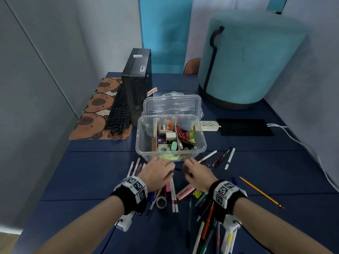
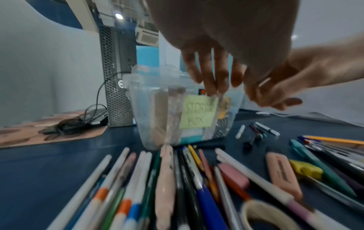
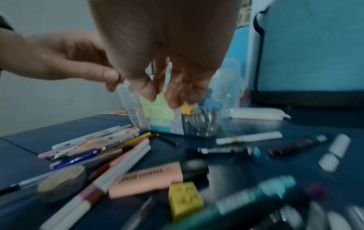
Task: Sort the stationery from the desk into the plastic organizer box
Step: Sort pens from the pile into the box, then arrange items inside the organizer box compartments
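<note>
— Where was the clear plastic organizer box [image 1: 200, 142]?
— Lid open on the dark blue worktop [image 1: 82, 173], beyond the scattered pens [image 1: 173, 195]. My left hand [image 1: 157, 174] and right hand [image 1: 197, 173] hovered beside it, fingers relaxed, gripping nothing

The left hand [image 1: 157, 173] covers the upper ends of the pens [image 1: 166, 194] beneath it, and in the head view neither it nor the right hand [image 1: 197, 173] shows its fingertips. The right hand hides part of the near rim of the organizer box [image 1: 201, 142], and both hands cover the edges of its green label [image 1: 169, 157], whose writing is cut short. The right wrist view is smeared: the teal pen [image 3: 254, 196] and the white markers [image 3: 334, 154] at its right lose their outlines. The near right pen pile [image 1: 211, 233] runs off the bottom edge. Small items inside the box are too cramped to name.
</note>
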A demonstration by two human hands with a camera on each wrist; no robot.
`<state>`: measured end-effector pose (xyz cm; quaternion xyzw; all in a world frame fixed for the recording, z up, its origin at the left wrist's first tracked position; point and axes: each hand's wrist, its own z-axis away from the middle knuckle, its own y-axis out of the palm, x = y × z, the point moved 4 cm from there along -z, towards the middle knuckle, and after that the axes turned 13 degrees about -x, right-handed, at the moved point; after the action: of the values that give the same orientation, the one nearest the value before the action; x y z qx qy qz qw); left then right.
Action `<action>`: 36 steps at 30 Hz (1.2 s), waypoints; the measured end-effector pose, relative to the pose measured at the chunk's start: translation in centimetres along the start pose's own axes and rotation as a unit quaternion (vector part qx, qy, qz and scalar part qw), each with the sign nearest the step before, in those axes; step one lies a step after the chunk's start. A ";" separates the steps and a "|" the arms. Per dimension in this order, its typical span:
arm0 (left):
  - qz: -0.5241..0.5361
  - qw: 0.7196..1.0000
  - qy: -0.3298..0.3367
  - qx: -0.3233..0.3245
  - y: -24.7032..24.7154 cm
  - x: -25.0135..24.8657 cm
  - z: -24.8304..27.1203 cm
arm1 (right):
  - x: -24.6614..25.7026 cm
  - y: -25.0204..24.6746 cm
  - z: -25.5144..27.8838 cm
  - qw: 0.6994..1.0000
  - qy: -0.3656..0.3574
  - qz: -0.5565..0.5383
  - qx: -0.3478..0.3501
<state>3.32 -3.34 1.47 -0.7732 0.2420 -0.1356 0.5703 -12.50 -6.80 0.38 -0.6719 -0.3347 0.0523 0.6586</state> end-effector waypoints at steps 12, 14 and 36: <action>0.043 0.966 -0.171 0.188 3.9 1.2 4.5 | -2.3 5.4 4.4 0.989 0.036 0.124 0.077; 0.045 0.963 -0.202 0.174 3.6 2.5 5.2 | -2.2 5.3 4.0 0.989 0.037 0.121 0.080; -0.093 0.966 -0.149 0.187 7.6 -1.0 1.9 | -8.1 2.1 5.6 0.977 0.208 0.021 0.041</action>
<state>1.77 -3.00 -6.24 -0.6831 0.0511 -0.1141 0.7196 -20.81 -6.10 -5.31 -0.6475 -0.1739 -0.0613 0.7394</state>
